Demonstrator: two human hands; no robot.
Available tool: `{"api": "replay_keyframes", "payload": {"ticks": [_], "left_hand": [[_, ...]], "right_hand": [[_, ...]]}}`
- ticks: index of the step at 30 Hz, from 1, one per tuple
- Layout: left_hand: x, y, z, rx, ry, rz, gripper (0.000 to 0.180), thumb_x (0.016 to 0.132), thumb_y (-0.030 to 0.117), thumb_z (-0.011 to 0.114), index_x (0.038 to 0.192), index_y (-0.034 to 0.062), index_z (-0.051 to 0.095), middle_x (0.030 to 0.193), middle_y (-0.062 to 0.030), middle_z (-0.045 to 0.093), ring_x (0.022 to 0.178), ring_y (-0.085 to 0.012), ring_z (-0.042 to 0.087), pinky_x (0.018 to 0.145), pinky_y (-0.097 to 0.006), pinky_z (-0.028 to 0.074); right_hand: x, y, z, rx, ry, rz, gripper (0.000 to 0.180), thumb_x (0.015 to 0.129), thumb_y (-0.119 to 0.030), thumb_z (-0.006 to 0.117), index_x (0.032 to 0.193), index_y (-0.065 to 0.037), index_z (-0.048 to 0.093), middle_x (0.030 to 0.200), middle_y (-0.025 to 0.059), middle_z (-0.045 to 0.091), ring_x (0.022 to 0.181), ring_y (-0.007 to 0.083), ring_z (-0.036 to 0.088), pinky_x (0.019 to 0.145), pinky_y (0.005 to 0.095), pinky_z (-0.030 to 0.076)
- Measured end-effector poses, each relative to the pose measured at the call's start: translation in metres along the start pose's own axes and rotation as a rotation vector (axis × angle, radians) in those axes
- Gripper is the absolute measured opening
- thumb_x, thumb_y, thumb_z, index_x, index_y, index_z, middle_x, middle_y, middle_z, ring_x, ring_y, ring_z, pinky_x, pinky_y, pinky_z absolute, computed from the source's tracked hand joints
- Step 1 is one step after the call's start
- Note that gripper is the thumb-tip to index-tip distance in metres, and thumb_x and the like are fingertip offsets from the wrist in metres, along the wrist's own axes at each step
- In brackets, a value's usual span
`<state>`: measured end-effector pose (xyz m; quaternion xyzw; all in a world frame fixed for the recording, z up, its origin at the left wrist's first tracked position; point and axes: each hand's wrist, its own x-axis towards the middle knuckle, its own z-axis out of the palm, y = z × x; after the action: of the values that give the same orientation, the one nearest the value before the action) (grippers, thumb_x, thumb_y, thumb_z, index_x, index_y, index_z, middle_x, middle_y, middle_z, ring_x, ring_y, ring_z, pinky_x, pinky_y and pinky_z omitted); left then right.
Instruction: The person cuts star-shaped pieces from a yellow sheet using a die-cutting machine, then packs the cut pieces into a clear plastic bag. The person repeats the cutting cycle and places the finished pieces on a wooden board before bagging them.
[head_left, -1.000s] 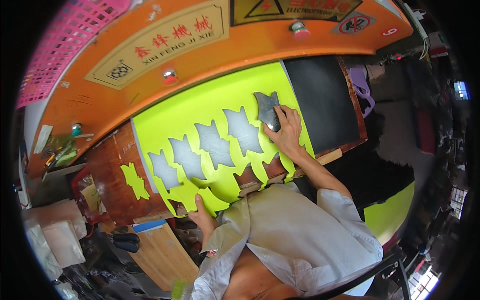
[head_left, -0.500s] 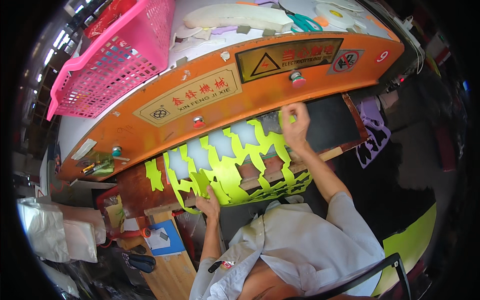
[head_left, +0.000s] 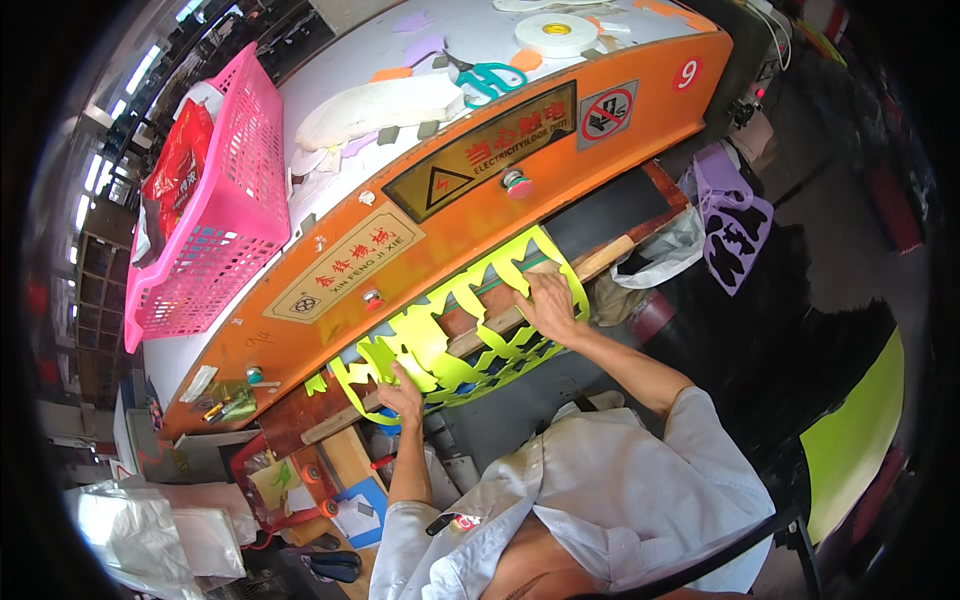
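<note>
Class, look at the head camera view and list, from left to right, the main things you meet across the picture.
Pink basket → left hand → lime-green cut-out sheet → teal scissors → right hand → white tape roll → purple cut-out sheet

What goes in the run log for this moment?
left hand: on cut-out yellow-green sheet | right hand: pressing sheet | sheet: on orange machine bed

Neon yellow-green sheet (head_left: pixel 470 340) partly hidden under orange machine (head_left: pixel 420 240); right hand (head_left: pixel 548 305) fingers' grip unclear
</note>
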<state>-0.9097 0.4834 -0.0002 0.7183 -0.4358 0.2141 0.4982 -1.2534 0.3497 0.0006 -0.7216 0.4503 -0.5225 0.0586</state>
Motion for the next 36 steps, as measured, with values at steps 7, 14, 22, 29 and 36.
{"api": "replay_keyframes", "payload": {"ticks": [7, 14, 22, 29, 36], "left_hand": [[0.015, -0.006, 0.01, -0.024, -0.057, -0.082, 0.049, 0.098, 0.035, 0.07, 0.089, -0.0133, 0.073, 0.067, -0.0278, 0.065, 0.055, -0.0363, 0.06, 0.058, -0.05, 0.043], [0.02, -0.007, 0.001, -0.063, -0.117, -0.043, 0.063, 0.099, 0.042, 0.069, 0.068, -0.0118, 0.057, 0.06, -0.0232, 0.058, 0.057, -0.0308, 0.054, 0.06, -0.052, 0.041], [-0.045, -0.008, -0.041, -0.194, -0.152, -0.14, 0.05, 0.103, 0.035, 0.067, 0.098, -0.0142, 0.07, 0.078, -0.0226, 0.07, 0.066, -0.0263, 0.059, 0.067, -0.047, 0.047], [-0.068, 0.041, -0.119, -0.765, -0.222, -0.663, 0.034, 0.106, 0.026, 0.065, 0.114, -0.0061, 0.069, 0.098, -0.0079, 0.073, 0.08, -0.0144, 0.067, 0.072, -0.031, 0.053], [-0.077, 0.101, -0.061, -0.66, -0.552, -0.727, 0.035, 0.094, 0.033, 0.081, 0.085, 0.001, 0.072, 0.072, 0.0038, 0.061, 0.059, -0.0056, 0.045, 0.05, -0.028, 0.033]], "right_hand": [[0.01, -0.001, 0.028, -0.006, 0.063, 0.022, 0.04, 0.094, -0.027, 0.072, 0.116, 0.005, 0.064, 0.097, 0.0237, 0.073, 0.096, 0.0377, 0.068, 0.098, 0.0477, 0.043], [0.017, -0.002, 0.03, -0.024, -0.096, 0.079, 0.035, 0.095, -0.028, 0.07, 0.113, 0.001, 0.063, 0.083, 0.0238, 0.071, 0.085, 0.0423, 0.067, 0.087, 0.0493, 0.044], [-0.056, -0.016, 0.004, 0.043, -0.079, 0.106, 0.037, 0.094, -0.025, 0.073, 0.12, 0.0, 0.065, 0.086, 0.0213, 0.071, 0.089, 0.0407, 0.067, 0.093, 0.0484, 0.044], [-0.028, -0.038, -0.017, -0.099, 0.032, 0.073, 0.064, 0.078, -0.029, 0.085, 0.129, 0.002, 0.062, 0.128, 0.021, 0.062, 0.116, 0.0391, 0.056, 0.098, 0.0488, 0.045], [-0.021, -0.043, -0.006, -0.061, -0.329, 0.107, 0.065, 0.072, -0.031, 0.087, 0.124, 0.002, 0.066, 0.121, 0.019, 0.064, 0.114, 0.0377, 0.055, 0.1, 0.0477, 0.043]]}}
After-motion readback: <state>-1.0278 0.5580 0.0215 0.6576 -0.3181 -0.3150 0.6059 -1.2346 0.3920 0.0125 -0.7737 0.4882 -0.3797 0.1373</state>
